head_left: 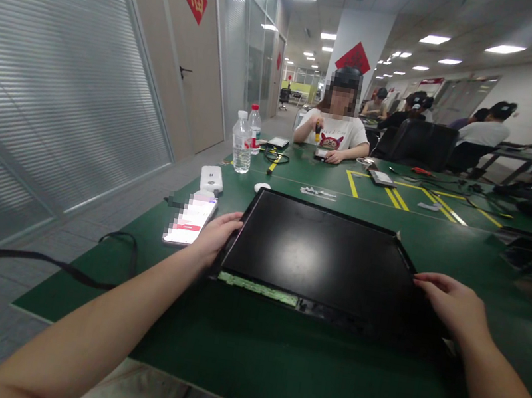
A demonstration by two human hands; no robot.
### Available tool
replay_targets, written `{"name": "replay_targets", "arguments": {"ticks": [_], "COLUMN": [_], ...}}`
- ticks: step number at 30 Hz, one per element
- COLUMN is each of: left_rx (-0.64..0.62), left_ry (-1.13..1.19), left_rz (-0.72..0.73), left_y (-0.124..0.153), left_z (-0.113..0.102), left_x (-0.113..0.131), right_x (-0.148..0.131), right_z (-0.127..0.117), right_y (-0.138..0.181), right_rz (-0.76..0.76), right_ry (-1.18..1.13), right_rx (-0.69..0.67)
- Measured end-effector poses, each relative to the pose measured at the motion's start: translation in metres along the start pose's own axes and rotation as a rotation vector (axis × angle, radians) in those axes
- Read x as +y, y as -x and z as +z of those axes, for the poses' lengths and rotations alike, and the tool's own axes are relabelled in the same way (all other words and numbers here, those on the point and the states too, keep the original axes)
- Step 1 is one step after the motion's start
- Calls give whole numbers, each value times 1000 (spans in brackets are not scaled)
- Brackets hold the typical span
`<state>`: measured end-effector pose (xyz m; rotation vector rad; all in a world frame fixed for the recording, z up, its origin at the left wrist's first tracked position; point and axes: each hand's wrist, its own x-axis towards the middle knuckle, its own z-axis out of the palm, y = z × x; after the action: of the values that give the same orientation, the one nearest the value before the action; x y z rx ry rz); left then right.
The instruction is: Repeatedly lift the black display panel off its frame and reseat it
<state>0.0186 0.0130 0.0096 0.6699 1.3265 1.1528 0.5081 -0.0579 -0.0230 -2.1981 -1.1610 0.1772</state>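
A large black screen panel [318, 251] lies flat on the green table [270, 361] in front of me, with a thin green circuit strip along its near edge. My left hand [213, 236] grips the panel's left edge. My right hand [454, 304] rests on its right edge, fingers laid over the frame. Both forearms reach in from the bottom of the view.
A lit phone [190, 220] lies just left of the panel, with a white box [211, 178] and two water bottles [242, 143] beyond. A black cable [34, 256] hangs off the table's left edge. A person [335, 129] works with a small tool at the far side. More people sit further back.
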Motion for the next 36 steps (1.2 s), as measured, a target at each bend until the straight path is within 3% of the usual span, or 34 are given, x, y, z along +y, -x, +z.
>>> {"name": "replay_targets", "arguments": {"ticks": [17, 26, 36], "left_rx": [-100, -128, -152], "left_ry": [95, -44, -31], "left_rz": [-24, -11, 19], "left_y": [2, 15, 14], "left_z": [-2, 2, 0], "left_x": [-3, 2, 3], "right_x": [-2, -4, 4], "right_z": [-1, -2, 4], "right_y": [2, 3, -3], "right_rz": [34, 26, 19], "right_ry": [19, 27, 22], "right_rx": [-45, -43, -2]}}
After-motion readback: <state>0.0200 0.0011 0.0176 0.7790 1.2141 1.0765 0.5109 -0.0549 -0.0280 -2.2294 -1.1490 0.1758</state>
